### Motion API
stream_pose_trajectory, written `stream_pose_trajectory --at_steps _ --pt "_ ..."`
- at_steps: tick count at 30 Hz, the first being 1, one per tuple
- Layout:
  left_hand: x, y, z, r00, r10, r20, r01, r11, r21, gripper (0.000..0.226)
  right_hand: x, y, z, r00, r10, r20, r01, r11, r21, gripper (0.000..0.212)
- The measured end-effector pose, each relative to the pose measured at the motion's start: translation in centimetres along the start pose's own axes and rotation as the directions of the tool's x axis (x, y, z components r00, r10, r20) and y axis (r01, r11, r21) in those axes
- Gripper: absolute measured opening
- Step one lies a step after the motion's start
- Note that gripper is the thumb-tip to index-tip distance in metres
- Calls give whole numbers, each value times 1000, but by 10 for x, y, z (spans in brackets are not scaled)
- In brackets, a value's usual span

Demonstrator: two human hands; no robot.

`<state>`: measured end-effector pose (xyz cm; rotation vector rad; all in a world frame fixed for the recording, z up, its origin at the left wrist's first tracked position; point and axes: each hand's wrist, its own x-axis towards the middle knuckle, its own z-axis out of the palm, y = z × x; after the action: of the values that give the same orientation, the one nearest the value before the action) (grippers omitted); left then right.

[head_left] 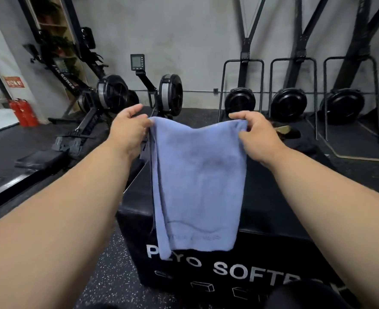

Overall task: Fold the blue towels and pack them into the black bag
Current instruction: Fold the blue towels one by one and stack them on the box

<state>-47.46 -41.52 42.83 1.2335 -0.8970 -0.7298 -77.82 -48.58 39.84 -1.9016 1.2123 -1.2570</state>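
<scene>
Reaching forward with both arms outstretched, the person pinches the blue towel point(197, 181) by its top corners: the left hand point(129, 128) clamps thumb and fingers on the left corner, the right hand point(254, 136) curls its fingers over the right corner. Below the fingers the towel hangs with its long axis vertical, doubled along its left edge, its lower hem dangling in front of the black plyo box point(273, 197) beneath the hands.

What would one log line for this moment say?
step: folding | left hand: pinches blue towel top corner | right hand: pinches other corner | towel: hangs over black box
</scene>
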Motion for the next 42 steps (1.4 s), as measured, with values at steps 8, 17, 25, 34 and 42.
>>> stream_pose_trajectory --at_steps 8,17,25,34,42 --pt "24 -146 -5 949 -302 93 161 716 679 70 -35 145 42 905 407 128 -369 897 -242 68" --pt "-106 -258 -26 944 -325 -58 289 728 622 97 -152 192 34 868 495 -50 -488 827 -278 59" --pt "-133 -243 -7 925 -378 28 335 849 410 97 -152 171 28 830 539 142 -550 833 55 50" --pt "-83 -175 27 973 -231 29 229 972 46 71 -78 146 -18 858 510 -58 -454 807 379 49" --pt "-109 -226 46 898 -431 93 425 902 77 78 -119 190 -18 762 646 43 -643 747 167 56"
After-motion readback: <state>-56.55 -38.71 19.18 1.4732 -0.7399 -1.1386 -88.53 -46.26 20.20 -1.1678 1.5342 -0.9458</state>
